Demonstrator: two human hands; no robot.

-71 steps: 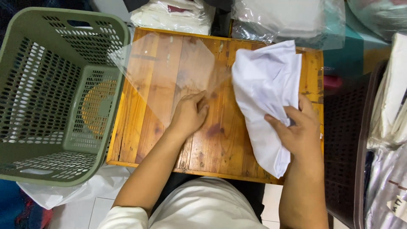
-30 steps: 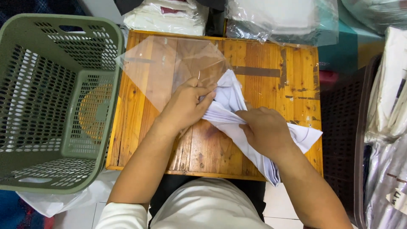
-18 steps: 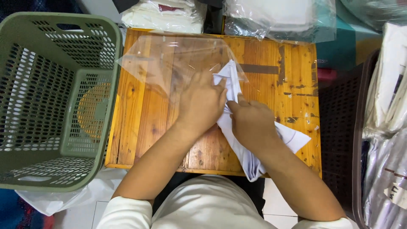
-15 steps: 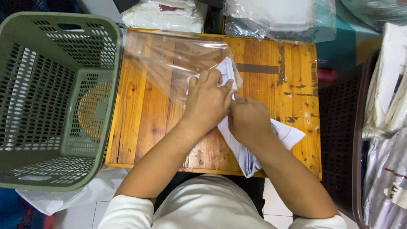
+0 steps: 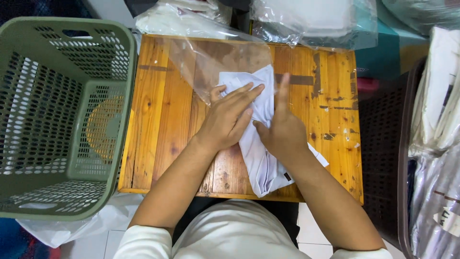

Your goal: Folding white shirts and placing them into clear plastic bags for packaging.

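Observation:
A folded white garment (image 5: 258, 153) lies on the small wooden table (image 5: 158, 124), its far end partly inside a clear plastic bag (image 5: 211, 62) that spreads toward the table's back edge. My left hand (image 5: 227, 117) presses flat on the garment at the bag's mouth, fingers spread over cloth and plastic. My right hand (image 5: 282, 129) rests beside it on the garment, index finger stretched forward along the cloth's right edge. The garment's near end hangs over the table's front edge.
A large green perforated laundry basket (image 5: 57, 120) stands to the left of the table. Bagged white garments (image 5: 316, 19) lie behind the table's back edge. A dark crate (image 5: 383, 158) and more bagged clothes (image 5: 441, 144) sit at the right.
The garment went from lying loose at the table's right to being gathered at the centre, its far end pushed into the clear bag. Both hands moved together onto it.

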